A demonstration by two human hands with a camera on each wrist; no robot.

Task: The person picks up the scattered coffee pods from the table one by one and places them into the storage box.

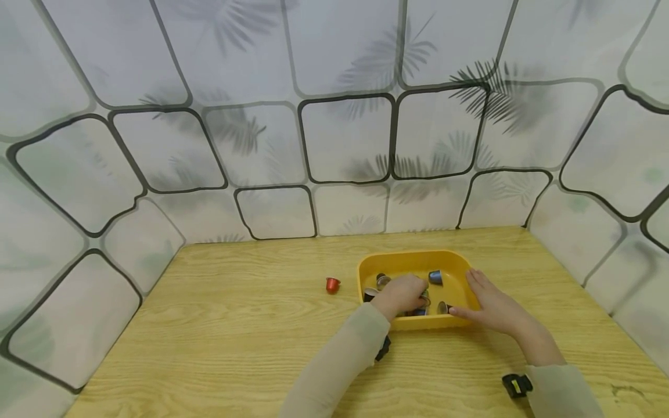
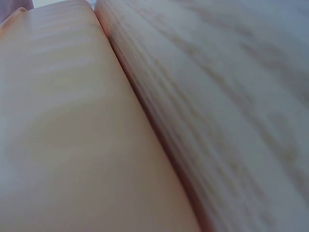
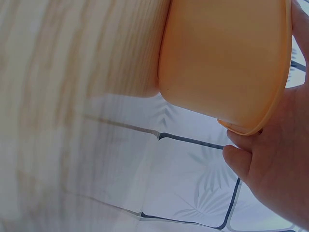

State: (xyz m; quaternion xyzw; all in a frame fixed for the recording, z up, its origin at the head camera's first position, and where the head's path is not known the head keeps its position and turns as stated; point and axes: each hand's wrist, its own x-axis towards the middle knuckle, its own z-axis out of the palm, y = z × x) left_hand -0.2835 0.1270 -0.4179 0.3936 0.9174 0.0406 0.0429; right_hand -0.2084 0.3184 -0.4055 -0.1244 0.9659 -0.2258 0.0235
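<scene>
A yellow tray (image 1: 455, 258) on the table holds several coffee capsules. My left hand (image 1: 401, 295) reaches over its front edge, fingers curled down at a greenish, silver-rimmed coffee capsule (image 1: 425, 295) and seeming to pinch it; the fingertips are partly hidden. Around that hand lie a blue capsule (image 1: 435, 277), a dark one (image 1: 382, 281) and a black one with a pale rim (image 1: 369, 294). My right hand (image 1: 496, 307) grips the tray's right rim, thumb inside near a brown capsule (image 1: 443, 307). In the right wrist view, bent fingers (image 3: 237, 162) sit under the rim.
A red capsule (image 1: 332, 285) lies on the wooden table (image 1: 235, 325), left of the tray. Patterned fabric walls (image 1: 345, 139) enclose the table at the back and both sides. The left wrist view shows only the tray's outer wall (image 2: 87, 135) and the tabletop (image 2: 231, 96).
</scene>
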